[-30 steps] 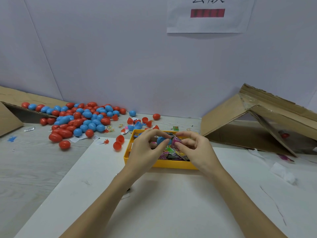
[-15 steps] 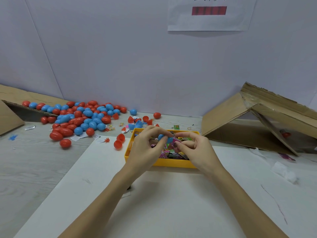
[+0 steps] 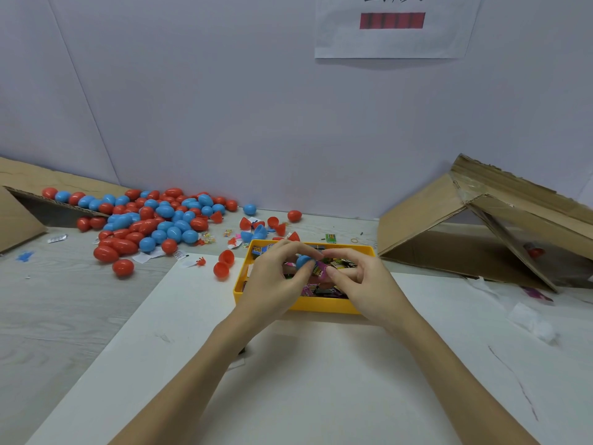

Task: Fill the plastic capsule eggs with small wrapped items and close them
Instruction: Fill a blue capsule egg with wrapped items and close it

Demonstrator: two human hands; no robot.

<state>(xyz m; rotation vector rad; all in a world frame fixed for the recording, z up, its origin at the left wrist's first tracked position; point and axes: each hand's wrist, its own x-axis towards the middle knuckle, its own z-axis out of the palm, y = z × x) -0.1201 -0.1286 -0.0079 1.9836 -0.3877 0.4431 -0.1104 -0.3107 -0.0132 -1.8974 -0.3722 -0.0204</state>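
Note:
Over the yellow tray (image 3: 324, 305) of small wrapped items, my left hand (image 3: 276, 281) grips a blue egg half (image 3: 303, 261) between thumb and fingers. My right hand (image 3: 359, 281) pinches a pink wrapped item (image 3: 321, 270) that touches the open side of that blue half. How far the item sits inside is hidden by my fingers. A big heap of red and blue capsule eggs (image 3: 150, 220) lies at the back left. Two open red halves (image 3: 223, 264) rest just left of the tray.
An open cardboard box (image 3: 465, 226) lies on its side at the right. Another cardboard box (image 3: 19, 213) lies at the far left. Loose egg halves (image 3: 260, 229) and wrappers are scattered behind the tray. White paper (image 3: 305, 380) covers the table's front.
Both hands stay together over the tray. The pink wrapped item has been pressed closer against the blue egg half. The view has shifted slightly.

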